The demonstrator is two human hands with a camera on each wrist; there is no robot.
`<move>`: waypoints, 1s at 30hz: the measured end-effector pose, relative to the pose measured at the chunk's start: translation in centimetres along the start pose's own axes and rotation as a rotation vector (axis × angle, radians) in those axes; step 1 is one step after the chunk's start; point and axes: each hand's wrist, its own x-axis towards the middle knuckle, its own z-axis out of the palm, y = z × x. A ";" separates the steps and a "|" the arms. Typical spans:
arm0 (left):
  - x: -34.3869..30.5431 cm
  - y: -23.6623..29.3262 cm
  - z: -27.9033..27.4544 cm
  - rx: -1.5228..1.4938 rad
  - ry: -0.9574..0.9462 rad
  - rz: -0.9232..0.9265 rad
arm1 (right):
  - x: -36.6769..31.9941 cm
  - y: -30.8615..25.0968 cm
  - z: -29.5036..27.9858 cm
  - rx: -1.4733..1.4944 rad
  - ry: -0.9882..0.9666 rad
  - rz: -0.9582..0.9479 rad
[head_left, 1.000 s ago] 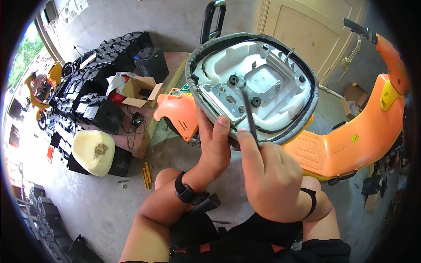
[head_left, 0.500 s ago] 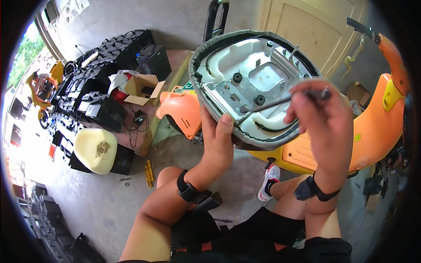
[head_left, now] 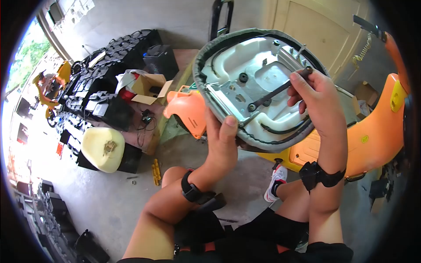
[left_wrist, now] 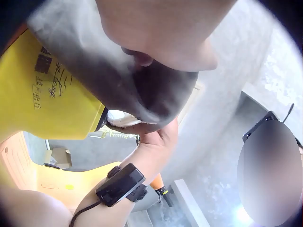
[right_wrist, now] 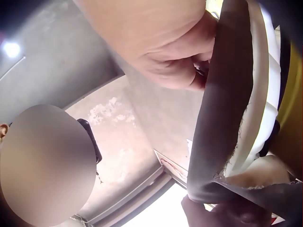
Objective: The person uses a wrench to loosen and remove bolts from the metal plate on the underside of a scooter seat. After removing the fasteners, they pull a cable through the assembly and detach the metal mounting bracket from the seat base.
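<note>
A scooter seat (head_left: 228,52) is held up bottom side out, showing a white plastic base, a metal plate (head_left: 237,94) and a dark fabric cover (left_wrist: 161,90) around the rim. My left hand (head_left: 221,149) grips its near left rim, thumb on the edge. Between thumb and fingers my right hand (head_left: 322,101) pinches a dark wrench (head_left: 275,93) near its upper ring end. The lower ring end sits at a nut on the plate's near edge. In the right wrist view, the cover hides the fingertips of my right hand (right_wrist: 165,47) and the wrench.
An orange and yellow scooter (head_left: 368,131) stands behind the seat and to the right. At left are rows of black batteries (head_left: 114,65), an open cardboard box (head_left: 149,87) and a pale foam pad (head_left: 101,149). A yellow tool (head_left: 156,172) lies on the floor.
My right hand has swung from the seat's near edge up to its right side, turning the wrench from steep to slanting. Its lower end now sits at the near-edge nut. The left hand keeps its grip.
</note>
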 end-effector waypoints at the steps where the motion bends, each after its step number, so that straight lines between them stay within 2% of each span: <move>1: -0.2 0.3 0.4 -0.030 0.003 -0.001 | 0.3 0.4 -0.1 -0.033 0.025 -0.046; 4: -0.1 -0.4 0.9 -0.066 0.123 0.048 | 1.2 1.5 0.0 -0.056 0.041 -0.101; 7: -0.5 -0.5 -0.1 -0.037 0.021 -0.087 | 2.0 2.3 -0.3 -0.155 0.056 -0.118; 9: -0.2 -1.1 -0.4 0.099 0.041 -0.045 | 1.9 1.5 0.2 -0.185 0.076 -0.100; 13: 0.0 -1.5 -0.9 0.135 0.045 -0.022 | 1.8 1.2 0.5 -0.330 0.102 -0.114; 14: 0.2 -1.8 -0.7 0.145 0.086 0.034 | 1.8 1.4 0.7 -0.380 0.133 -0.122; 18: -0.3 -0.5 -0.1 0.166 0.097 -0.045 | 2.1 1.6 0.5 -0.520 0.154 -0.112; 19: -0.3 -0.4 -0.2 0.165 0.096 -0.043 | 2.0 1.6 0.5 -0.548 0.158 -0.116; 20: -0.4 -0.4 -0.3 0.058 0.028 -0.036 | 2.0 2.3 0.5 -0.579 0.228 -0.193; 21: -0.5 -0.4 -0.4 -0.049 -0.039 -0.030 | 1.6 2.2 0.4 -0.582 0.226 -0.193; 23: -0.4 -0.9 -0.8 -0.040 -0.037 -0.015 | 0.6 1.1 -0.2 -0.867 0.252 -0.202; 24: -0.4 -1.1 -0.9 -0.027 -0.039 -0.002 | -0.4 -0.4 0.1 -0.839 0.237 -0.093; 28: -0.5 -0.7 -0.3 -0.023 0.005 -0.060 | -3.1 -2.3 0.1 -1.033 0.296 -0.085; 30: -0.7 -0.6 -0.1 -0.089 0.007 -0.071 | -4.2 -2.3 0.0 -0.968 0.253 -0.053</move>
